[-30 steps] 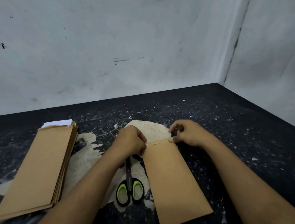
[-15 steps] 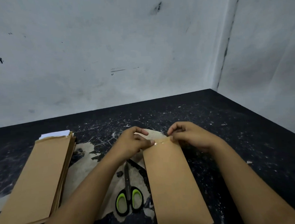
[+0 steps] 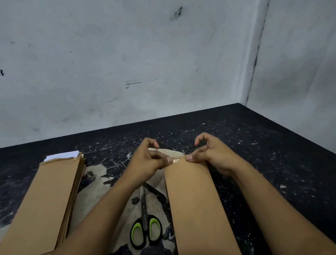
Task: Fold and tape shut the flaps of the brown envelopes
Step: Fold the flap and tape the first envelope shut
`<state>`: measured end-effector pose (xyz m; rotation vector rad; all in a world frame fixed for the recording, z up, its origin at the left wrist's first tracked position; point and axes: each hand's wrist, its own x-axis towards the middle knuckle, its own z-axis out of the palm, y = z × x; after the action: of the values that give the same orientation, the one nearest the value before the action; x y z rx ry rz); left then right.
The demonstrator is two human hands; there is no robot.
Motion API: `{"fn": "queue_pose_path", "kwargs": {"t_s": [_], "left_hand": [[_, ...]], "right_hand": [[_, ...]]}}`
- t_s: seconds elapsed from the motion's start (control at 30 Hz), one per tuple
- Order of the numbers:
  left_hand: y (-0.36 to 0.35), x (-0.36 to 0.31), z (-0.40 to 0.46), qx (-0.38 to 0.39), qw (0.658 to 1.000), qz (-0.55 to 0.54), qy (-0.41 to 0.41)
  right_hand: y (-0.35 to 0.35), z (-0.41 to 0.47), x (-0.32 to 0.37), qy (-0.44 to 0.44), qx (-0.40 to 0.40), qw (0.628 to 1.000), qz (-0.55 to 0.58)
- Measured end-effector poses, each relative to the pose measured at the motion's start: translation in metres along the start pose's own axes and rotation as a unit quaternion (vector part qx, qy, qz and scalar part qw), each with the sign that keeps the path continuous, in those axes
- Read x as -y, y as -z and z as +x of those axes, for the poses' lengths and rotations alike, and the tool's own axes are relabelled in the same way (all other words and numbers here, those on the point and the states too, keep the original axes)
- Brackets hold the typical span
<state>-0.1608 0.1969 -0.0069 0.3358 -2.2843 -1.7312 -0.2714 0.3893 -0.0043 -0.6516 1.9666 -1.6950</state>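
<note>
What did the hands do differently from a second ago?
Both hands lifted off the envelope's top edge. The left hand and right hand now pinch a shiny clear strip of tape between them above the long brown paper envelope. The stack of brown envelopes and the green-handled scissors stayed put.

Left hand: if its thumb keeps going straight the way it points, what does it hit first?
The left hand points its thumb rightward along the envelope top edge, over the tape strip. First contact would likely be the right hand thumb tip, close ahead.
</note>
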Motion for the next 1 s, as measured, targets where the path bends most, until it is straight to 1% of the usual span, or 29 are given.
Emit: {"fn": "queue_pose_path", "kwargs": {"t_s": [0.1, 0.17, 0.3, 0.47, 0.6, 0.67, 0.73, 0.83, 0.9, 0.93, 1.0], "left_hand": [[0.000, 0.002, 0.000, 0.001, 1.000, 0.016, -0.003], [0.001, 0.002, 0.000, 0.001, 1.000, 0.025, -0.002], [0.005, 0.002, 0.001, 0.001, 0.999, 0.034, 0.009], [0.006, 0.004, 0.002, 0.008, 0.999, 0.048, 0.010], [0.012, 0.003, 0.003, 0.016, 0.998, 0.059, 0.024], [0.019, 0.003, 0.004, 0.006, 0.998, 0.055, 0.040], [0.025, 0.005, 0.006, -0.014, 0.997, 0.047, 0.052], [0.030, 0.010, 0.011, -0.044, 0.996, 0.055, 0.056], [0.030, 0.014, 0.013, -0.062, 0.995, 0.053, 0.058], [0.031, 0.016, 0.014, -0.068, 0.995, 0.044, 0.056], [0.032, 0.016, 0.015, -0.075, 0.995, 0.034, 0.048]], "right_hand": [[0.004, 0.000, -0.002, 0.000, -0.028, 0.999, -0.033], [0.005, 0.002, -0.005, -0.004, -0.031, 0.999, -0.041], [0.010, 0.003, -0.006, -0.028, 0.009, 1.000, 0.008], [0.015, 0.003, -0.006, -0.045, 0.023, 0.999, 0.018], [0.017, 0.001, -0.006, -0.048, 0.044, 0.997, 0.047], [0.018, 0.000, -0.006, -0.054, 0.048, 0.994, 0.077], [0.018, -0.001, -0.006, -0.082, 0.066, 0.990, 0.096], [0.015, -0.003, -0.007, -0.143, 0.133, 0.979, 0.055], [0.012, -0.005, -0.008, -0.144, 0.177, 0.974, 0.011], [0.009, -0.005, -0.008, -0.133, 0.175, 0.976, -0.003], [0.003, -0.004, -0.009, -0.107, 0.123, 0.986, -0.016]]}}
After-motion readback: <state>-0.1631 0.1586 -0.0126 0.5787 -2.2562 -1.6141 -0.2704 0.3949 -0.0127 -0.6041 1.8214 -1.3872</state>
